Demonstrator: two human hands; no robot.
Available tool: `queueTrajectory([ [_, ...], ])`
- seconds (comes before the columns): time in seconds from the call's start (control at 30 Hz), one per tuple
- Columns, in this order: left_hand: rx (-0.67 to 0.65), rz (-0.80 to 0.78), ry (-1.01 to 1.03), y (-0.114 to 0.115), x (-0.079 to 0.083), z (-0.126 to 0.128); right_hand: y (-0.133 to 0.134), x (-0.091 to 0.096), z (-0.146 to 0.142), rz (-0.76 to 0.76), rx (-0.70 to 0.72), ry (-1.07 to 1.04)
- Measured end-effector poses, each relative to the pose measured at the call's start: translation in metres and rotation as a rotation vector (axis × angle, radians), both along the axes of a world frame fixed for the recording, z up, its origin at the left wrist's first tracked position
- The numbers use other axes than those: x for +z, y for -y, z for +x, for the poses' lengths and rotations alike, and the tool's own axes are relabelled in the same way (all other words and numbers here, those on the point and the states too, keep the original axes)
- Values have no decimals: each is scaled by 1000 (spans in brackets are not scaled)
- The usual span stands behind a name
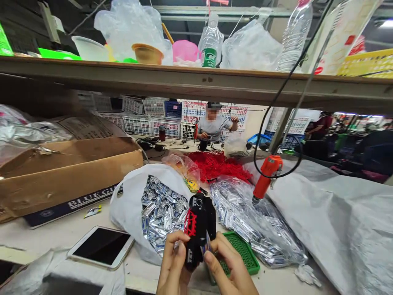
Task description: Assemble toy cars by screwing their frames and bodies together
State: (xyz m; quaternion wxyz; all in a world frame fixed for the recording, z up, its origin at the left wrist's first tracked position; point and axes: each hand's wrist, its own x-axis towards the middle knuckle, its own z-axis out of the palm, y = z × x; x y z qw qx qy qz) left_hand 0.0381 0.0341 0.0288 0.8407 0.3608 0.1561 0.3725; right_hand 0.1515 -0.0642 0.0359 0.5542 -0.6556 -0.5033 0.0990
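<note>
Black-and-red plastic toy (200,223) seems mid-fitting, your left hand (172,262) gripping it, right hand (229,262) pinching a silvery-blue strip (208,241) apparently needing alignment.

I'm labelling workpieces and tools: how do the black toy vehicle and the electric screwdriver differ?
Colour: the toy vehicle is mainly black with a red latticed part; the electric screwdriver is mainly orange-red.
Support: the toy vehicle is in the left hand, the right hand against it; the electric screwdriver hangs tilted, tip down.
Shape: the toy vehicle is blocky, with wheels; the electric screwdriver is slim, narrowing at its tip.
Both show red.
</note>
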Motion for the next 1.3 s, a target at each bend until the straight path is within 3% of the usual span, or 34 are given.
queueTrajectory([
  [0.13,9,-79,93,-5,3,5,2,-7,2,-17,-33,-41],
  [0.33,-102,109,47,1,-1,10,-1,-2,1,-25,43,1],
  [0.53,-21,-76,-72,4,2,12,3,-10,14,-46,-71,-120],
  [0.6,3,-84,-129,2,3,12,9,-9,19,-17,-120,-52],
  [0.7,115,46,-110,-1,4,13,17,1,19,31,-164,197],
  [0.87,92,107,-81,-4,3,12,15,25,6,41,19,330],
  [0.97,99,169,-98,-6,0,12,11,33,2,60,18,362],
  [1.07,132,222,-152,-8,-1,12,9,36,3,47,-15,377],
  [1.17,147,267,-241,-8,-1,10,9,35,1,32,54,362],
  [1.3,53,297,-183,-6,-1,8,9,32,-3,107,73,251],
])
